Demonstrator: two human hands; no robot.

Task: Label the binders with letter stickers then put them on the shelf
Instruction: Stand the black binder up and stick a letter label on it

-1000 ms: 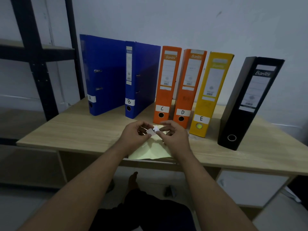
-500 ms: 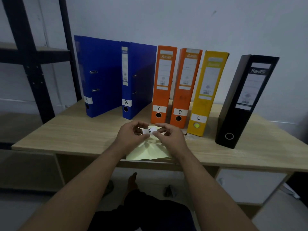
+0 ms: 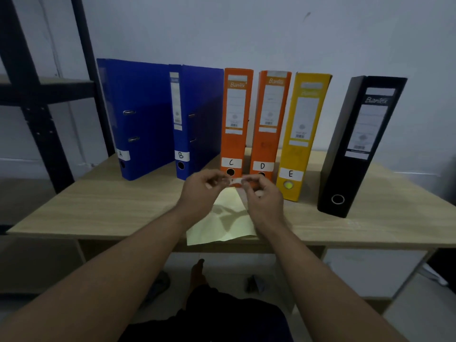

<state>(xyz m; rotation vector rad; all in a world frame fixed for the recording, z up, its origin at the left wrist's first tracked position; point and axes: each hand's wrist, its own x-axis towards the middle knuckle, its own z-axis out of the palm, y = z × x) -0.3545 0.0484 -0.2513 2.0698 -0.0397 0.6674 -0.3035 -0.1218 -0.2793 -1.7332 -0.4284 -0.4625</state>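
Several binders stand in a row along the wall on the wooden table (image 3: 111, 206). Two blue ones carry labels A (image 3: 138, 119) and B (image 3: 195, 124), two orange ones C (image 3: 234, 119) and D (image 3: 270, 119), a yellow one E (image 3: 302, 134). The black binder (image 3: 355, 149) at the right has no letter label. My left hand (image 3: 202, 191) and my right hand (image 3: 264, 196) pinch a small white sticker (image 3: 236, 180) between them, lifted above a yellow backing sheet (image 3: 222, 223) near the table's front edge.
A black metal shelf unit (image 3: 37, 95) with wooden boards stands at the left, beside the table. A white cabinet (image 3: 370, 270) sits under the table's right side. My legs and a foot show below the front edge.
Both hands have lifted the sticker up off the yellow sheet and away from me, towards the orange binders. The binders have not moved.
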